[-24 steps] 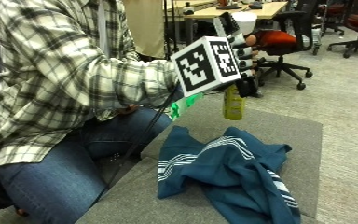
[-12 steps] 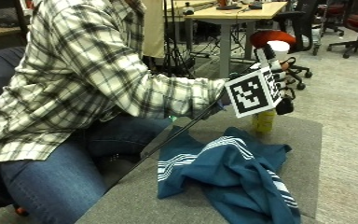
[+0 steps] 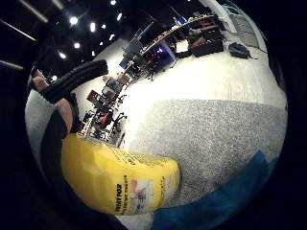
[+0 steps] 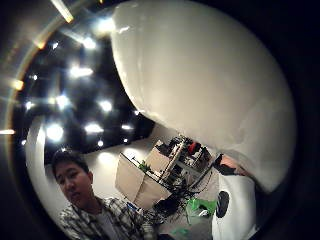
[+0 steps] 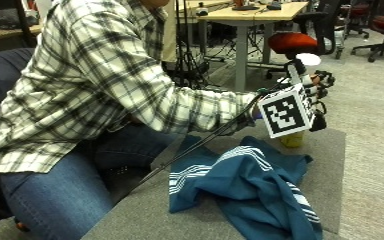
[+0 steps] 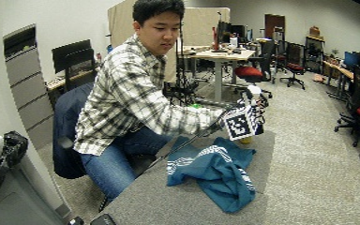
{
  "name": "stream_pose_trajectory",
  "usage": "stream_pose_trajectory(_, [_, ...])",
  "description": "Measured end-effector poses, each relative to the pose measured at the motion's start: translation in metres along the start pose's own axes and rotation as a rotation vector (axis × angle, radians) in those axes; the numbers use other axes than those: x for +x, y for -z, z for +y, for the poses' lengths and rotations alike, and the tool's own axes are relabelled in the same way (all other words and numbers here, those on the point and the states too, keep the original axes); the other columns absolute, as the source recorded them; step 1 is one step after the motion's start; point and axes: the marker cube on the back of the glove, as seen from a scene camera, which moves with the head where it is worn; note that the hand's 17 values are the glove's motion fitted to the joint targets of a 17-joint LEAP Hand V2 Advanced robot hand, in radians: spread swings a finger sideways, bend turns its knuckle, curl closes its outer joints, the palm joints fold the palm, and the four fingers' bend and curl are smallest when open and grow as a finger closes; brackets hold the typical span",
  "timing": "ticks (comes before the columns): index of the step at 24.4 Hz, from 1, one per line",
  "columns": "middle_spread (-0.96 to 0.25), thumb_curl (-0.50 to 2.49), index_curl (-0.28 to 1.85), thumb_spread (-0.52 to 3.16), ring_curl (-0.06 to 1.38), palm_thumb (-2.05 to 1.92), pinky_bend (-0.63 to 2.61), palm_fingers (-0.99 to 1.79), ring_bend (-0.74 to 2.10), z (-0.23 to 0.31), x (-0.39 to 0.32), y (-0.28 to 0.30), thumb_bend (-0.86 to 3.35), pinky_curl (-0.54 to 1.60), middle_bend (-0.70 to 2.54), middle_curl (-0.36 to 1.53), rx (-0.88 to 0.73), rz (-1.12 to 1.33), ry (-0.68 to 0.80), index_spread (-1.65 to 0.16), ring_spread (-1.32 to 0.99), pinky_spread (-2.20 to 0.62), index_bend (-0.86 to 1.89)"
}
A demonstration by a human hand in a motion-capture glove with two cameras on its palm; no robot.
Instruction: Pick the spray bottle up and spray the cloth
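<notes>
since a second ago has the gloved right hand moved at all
Yes. In the outside view the black-gloved right hand has travelled away from the person, past the crumpled teal striped cloth, to the yellow spray bottle standing on the grey table.

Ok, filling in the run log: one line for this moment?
phase: grasp | right hand: grips spray bottle | bottle: base on grey table | blue cloth: crumpled beside bottle | spray: not seen

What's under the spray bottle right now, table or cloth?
The yellow spray bottle stands on bare grey table, beside the blue cloth, not on it. The gloved right hand grips its upper part, hiding the neck and trigger; the exact base contact is hidden by the marker.
</notes>
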Motion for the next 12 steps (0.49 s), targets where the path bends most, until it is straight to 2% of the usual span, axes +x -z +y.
stream_pose_trajectory(12, [-0.17, 0.78, 0.43, 0.45, 0.48, 1.08, 0.64, 1.10, 0.59, 0.0034, -0.0014, -0.0053, -0.03, 0.42, 0.41, 0.56, -0.087, 0.024, -0.002, -0.28, -0.17, -0.12, 0.10])
